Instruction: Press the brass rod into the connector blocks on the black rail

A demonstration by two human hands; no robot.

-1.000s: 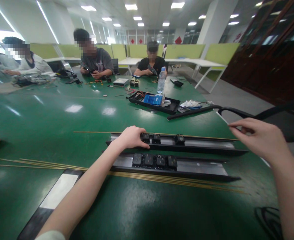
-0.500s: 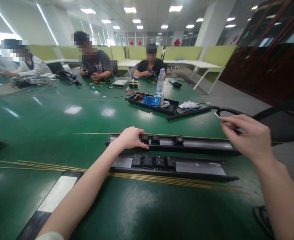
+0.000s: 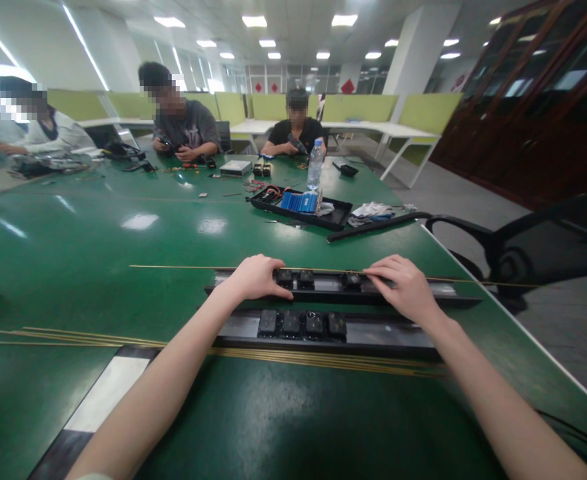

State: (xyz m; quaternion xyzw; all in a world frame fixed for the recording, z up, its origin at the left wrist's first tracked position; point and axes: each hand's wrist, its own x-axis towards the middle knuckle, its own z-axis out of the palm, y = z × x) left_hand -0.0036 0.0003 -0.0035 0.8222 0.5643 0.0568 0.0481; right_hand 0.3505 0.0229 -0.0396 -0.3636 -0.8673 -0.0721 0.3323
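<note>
My left hand is closed round the left part of the far black channel, thumb on its near wall and fingers over the far side. A long thin brass-coloured rod runs along that channel's far edge, passing under both hands. Square black blocks sit in the channel. At the rod, beside the rightmost block, the fingertips of my right hand are pinched together; what they hold is hidden. Nearer to me lies a second black channel with several black blocks in a row.
Several loose rods lie along the near channel. A black-and-white panel is under my left forearm. Farther off are a black tray with a blue finned part, a water bottle and a black chair. Other people sit across the table.
My right hand has moved left and down from beyond the channel's right end to the rod beside the rightmost block. A small white sliver in its fingertips no longer shows. My left hand keeps its hold.
</note>
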